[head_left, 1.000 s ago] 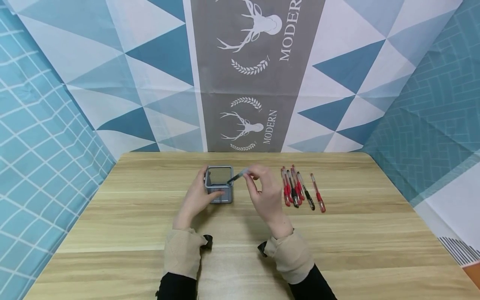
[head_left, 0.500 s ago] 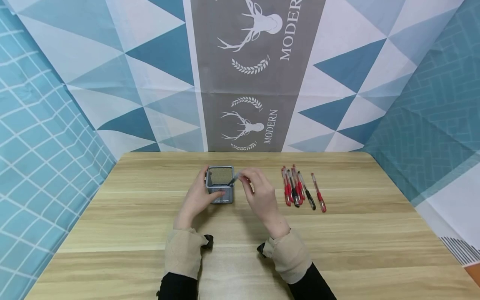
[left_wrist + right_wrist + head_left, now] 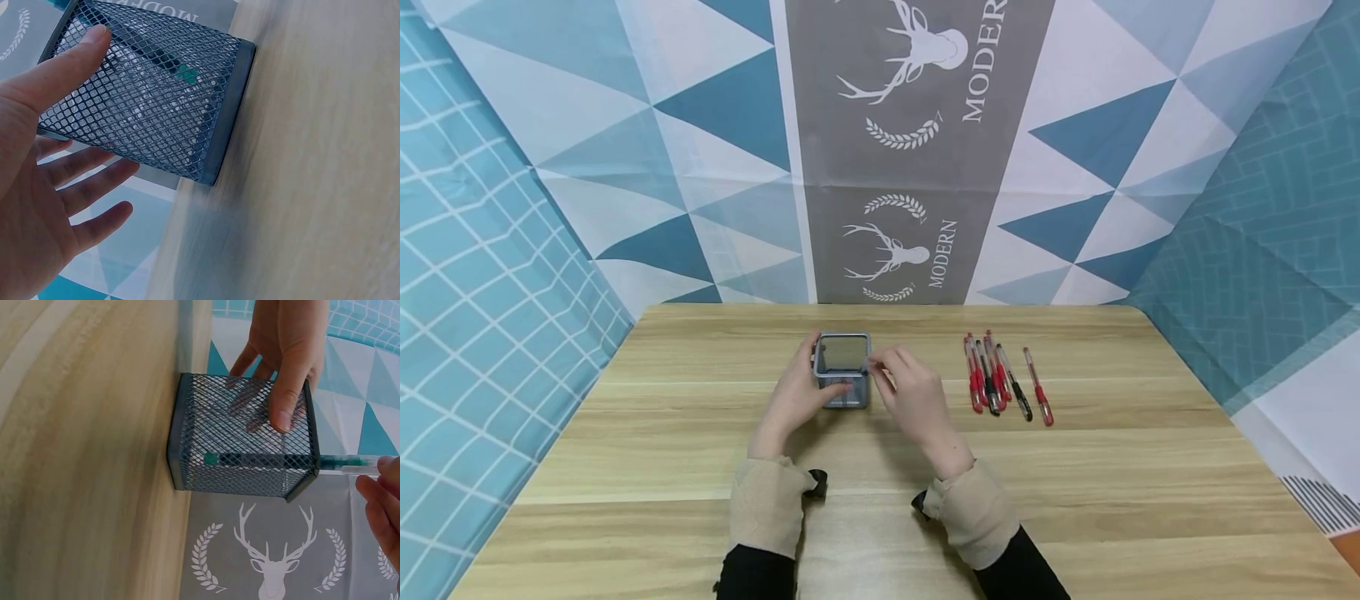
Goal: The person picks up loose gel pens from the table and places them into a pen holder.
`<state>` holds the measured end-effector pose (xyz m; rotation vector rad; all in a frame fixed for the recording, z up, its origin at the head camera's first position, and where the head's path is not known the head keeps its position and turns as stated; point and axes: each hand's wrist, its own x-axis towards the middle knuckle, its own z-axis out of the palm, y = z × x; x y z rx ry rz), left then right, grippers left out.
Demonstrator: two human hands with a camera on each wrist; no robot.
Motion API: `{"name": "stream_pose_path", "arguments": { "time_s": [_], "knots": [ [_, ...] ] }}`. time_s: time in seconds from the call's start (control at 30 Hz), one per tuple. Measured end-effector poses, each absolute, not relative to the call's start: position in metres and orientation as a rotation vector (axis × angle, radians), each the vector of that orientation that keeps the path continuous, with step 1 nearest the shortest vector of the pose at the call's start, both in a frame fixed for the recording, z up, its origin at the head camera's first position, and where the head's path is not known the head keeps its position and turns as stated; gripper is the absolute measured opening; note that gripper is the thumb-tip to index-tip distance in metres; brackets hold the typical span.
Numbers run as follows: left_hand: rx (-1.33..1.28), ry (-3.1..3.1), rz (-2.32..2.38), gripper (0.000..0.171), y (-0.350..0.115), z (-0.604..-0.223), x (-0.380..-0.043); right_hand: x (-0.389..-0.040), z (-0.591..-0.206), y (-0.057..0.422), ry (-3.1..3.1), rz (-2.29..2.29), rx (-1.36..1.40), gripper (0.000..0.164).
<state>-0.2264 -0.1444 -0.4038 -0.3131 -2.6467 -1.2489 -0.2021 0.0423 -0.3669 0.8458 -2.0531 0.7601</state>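
Head view: a mesh holder point(image 3: 854, 400) stands on the bench point(image 3: 662, 467), opening upward. The left hand point(image 3: 793, 398) grips it from the nine o'clock side, thumb across the near wall. The right hand point(image 3: 916, 403) is at the holder's three o'clock rim, fingertips brought together; the item between them is too small to make out here. Farther out at three o'clock lies a cluster of red and black pens point(image 3: 990, 390); just beyond it, toward four o'clock, lies a single red pen point(image 3: 1039, 388). Left wrist view: the left thumb presses the mesh, the other fingers extending below it toward six o'clock; a green tip shows through the wall. Right wrist view: the left hand enters from twelve o'clock. The green-tipped pen point(image 3: 337, 462) is partly inside the holder, green tip toward the base at nine o'clock; its protruding end, at three o'clock, is pinched by the right hand.
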Motion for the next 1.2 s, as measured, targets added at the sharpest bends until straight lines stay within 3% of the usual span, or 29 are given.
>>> {"name": "stream_pose_path", "arguments": {
  "time_s": [1.2],
  "knots": [
    [-0.289, -2.658, -1.270, 0.096, -0.143, -0.403, -0.226, -0.208, -0.380, 0.038, -2.158, 0.594, 0.788, 0.009]
  ]
}}
